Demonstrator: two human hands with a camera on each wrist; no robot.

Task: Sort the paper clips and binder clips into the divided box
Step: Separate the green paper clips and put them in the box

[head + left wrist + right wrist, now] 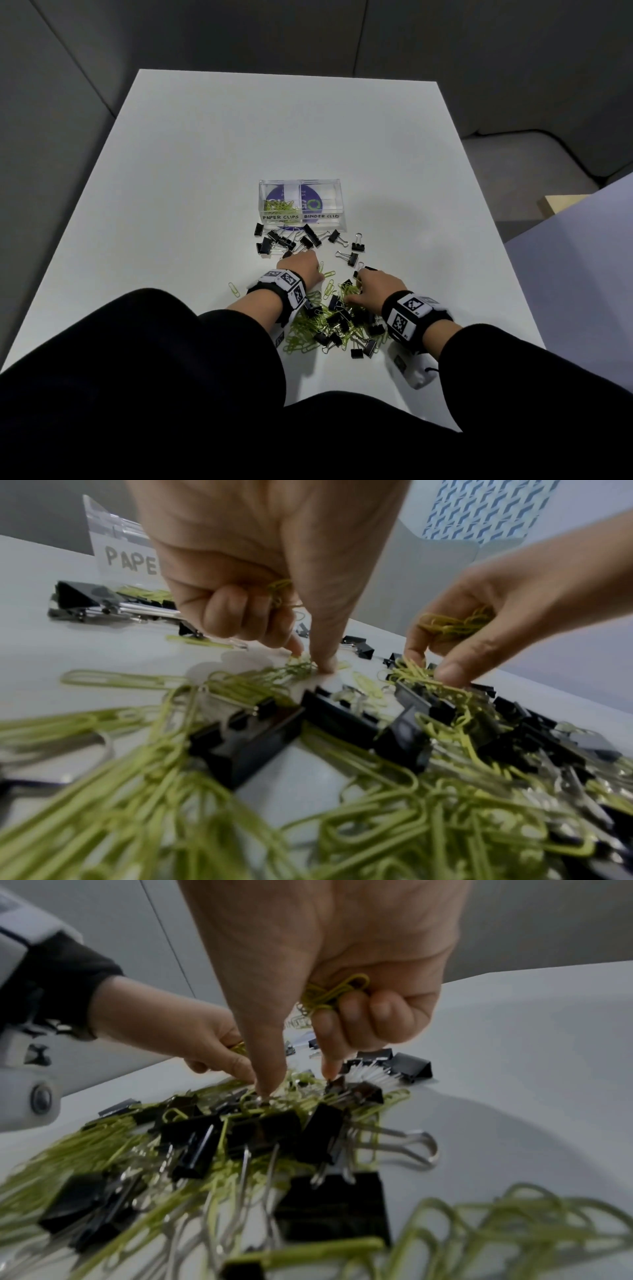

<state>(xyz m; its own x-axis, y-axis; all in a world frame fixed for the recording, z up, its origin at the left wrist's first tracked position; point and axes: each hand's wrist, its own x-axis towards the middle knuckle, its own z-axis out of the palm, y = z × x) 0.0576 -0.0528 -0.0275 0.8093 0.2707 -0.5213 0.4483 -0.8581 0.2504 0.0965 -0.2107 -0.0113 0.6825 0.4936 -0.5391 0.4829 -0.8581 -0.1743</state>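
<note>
A clear divided box (337, 192) stands mid-table, labelled PAPER CLIPS on the left and BINDER CLIPS on the right. Green paper clips (279, 205) lie in its left compartment. A mixed pile of green paper clips (301, 329) and black binder clips (334, 318) lies in front of me. My left hand (317, 267) holds a bunch of paper clips (279, 591) in its curled fingers, while thumb and forefinger pinch a clip on the table (301, 664). My right hand (352, 289) also holds a bunch of paper clips (337, 993), its thumb and forefinger down in the pile (274, 1118).
More black binder clips (284, 238) are scattered right in front of the box. A white pouch-like object (418, 373) sits by the table's front right edge. The white table (239, 137) is bare behind the box. A lavender surface (582, 274) lies to the right.
</note>
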